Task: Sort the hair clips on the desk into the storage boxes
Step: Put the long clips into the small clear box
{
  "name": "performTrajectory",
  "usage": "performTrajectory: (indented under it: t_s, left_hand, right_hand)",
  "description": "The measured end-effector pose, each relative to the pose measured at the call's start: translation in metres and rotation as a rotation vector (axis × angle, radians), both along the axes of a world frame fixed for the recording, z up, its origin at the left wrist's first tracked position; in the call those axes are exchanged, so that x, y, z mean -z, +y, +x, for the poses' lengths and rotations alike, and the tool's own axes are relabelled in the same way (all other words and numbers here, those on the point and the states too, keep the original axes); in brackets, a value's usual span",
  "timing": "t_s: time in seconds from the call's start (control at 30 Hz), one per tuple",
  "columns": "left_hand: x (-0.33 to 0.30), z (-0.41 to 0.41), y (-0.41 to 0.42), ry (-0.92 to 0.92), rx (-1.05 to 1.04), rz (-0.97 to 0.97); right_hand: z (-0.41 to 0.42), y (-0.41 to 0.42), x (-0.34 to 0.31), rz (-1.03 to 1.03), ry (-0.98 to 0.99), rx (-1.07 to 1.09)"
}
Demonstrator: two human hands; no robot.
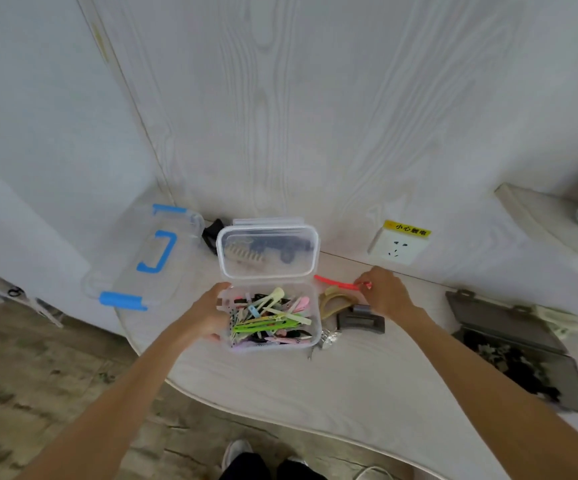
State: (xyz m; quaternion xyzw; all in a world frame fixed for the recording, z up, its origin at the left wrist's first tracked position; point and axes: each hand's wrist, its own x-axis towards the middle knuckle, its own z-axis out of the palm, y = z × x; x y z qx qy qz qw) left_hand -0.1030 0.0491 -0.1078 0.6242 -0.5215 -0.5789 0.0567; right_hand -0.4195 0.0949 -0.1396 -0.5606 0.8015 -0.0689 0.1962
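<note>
At the centre of the frame, the left hand [208,315] grips the left wall of a clear box [310,336] heaped with coloured hair clips [268,315], its lid [267,251] standing open behind. Just right of it, the right hand [386,294] pinches a red clip [336,282] low over the desk [315,386], above a tan clip [330,301] and a grey claw clip [360,320]. A grey box [522,348] lies open at the right edge.
</note>
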Motion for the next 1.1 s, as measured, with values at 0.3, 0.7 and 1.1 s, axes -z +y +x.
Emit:
performTrajectory:
  t_s: [0.3,0.7,1.1]
  left_hand:
    - [-0.004,-0.071,-0.009,-0.040,0.126,-0.081]
    - [0.017,-0.118,-0.009,0.224,-0.288,-0.098]
    - [0.007,-0.103,-0.020,0.207,-0.251,-0.085]
  right_hand:
    - [-0.051,0.049,-0.039,-0.205,-0.068,0.224]
    - [-0.014,0.073,-0.052,-0.600,-0.086,0.070]
    - [0.017,0.023,-0.027,-0.271,-0.130,-0.125]
